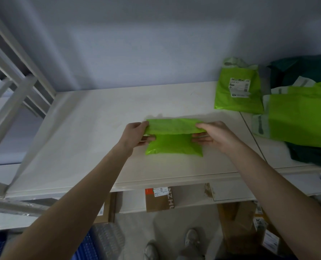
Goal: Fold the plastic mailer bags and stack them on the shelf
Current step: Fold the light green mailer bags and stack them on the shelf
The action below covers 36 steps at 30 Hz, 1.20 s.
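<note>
Now 2 hands, left hand (137,135) and right hand (211,135), pinch green mailer bag (173,144) ends, lifting far flap to fold flat on shelf (92,128).

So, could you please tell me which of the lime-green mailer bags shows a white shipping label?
The lime-green mailer bag against the back wall, right of centre; the held bag and the large one show none.

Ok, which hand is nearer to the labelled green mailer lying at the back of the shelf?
Right. The right hand holds the right end of the mailer being folded, below and left of the labelled mailer. The left hand grips the opposite end, farther off.
</note>
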{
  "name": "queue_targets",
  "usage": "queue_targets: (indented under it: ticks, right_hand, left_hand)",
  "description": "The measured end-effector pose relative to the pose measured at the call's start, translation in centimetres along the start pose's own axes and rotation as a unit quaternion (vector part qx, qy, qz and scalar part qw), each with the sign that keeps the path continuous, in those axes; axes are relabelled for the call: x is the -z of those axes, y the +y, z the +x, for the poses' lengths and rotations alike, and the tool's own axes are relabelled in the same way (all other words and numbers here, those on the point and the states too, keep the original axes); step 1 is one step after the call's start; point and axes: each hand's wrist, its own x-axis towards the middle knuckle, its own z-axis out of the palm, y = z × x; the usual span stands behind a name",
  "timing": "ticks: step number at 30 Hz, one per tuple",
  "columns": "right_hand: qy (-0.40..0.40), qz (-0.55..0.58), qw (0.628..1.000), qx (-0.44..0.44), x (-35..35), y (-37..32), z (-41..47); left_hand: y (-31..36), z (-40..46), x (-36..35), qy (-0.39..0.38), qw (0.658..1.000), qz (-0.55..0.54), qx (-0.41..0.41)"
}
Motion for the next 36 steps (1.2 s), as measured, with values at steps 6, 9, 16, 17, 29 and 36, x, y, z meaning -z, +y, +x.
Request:
queue_targets:
  ticks: [6, 9, 16, 17, 29, 36]
  right_hand:
    - [0.042, -0.103, 0.992, 0.060, -0.1, 2.3, -0.2]
    - [0.049, -0.110, 0.990, 0.071, 0.1, 3.1, -0.6]
    - [0.079, -0.129, 0.983, 0.100, 0.2, 4.5, -0.2]
    - [0.089, -0.138, 0.980, 0.109, 0.2, 4.7, -0.3]
    - [0.178, -0.218, 0.945, 0.168, -0.6, 5.7, -1.3]
    - [0.186, -0.223, 0.940, 0.176, -1.1, 5.8, -1.4]
  left_hand:
    - [-0.6, -0.5, 0.1, 0.059, 0.990, 0.116, -0.056]
    - [-1.4, -0.8, 0.5, 0.068, 0.983, 0.159, -0.067]
    - [-2.5, -1.7, 0.2, 0.090, 0.968, 0.215, -0.093]
    - [-2.6, -1.7, 0.1, 0.092, 0.970, 0.204, -0.090]
    - [-3.5, -2.1, -0.7, 0.131, 0.976, 0.144, -0.102]
    - [-3.3, -2.2, -0.9, 0.125, 0.965, 0.170, -0.155]
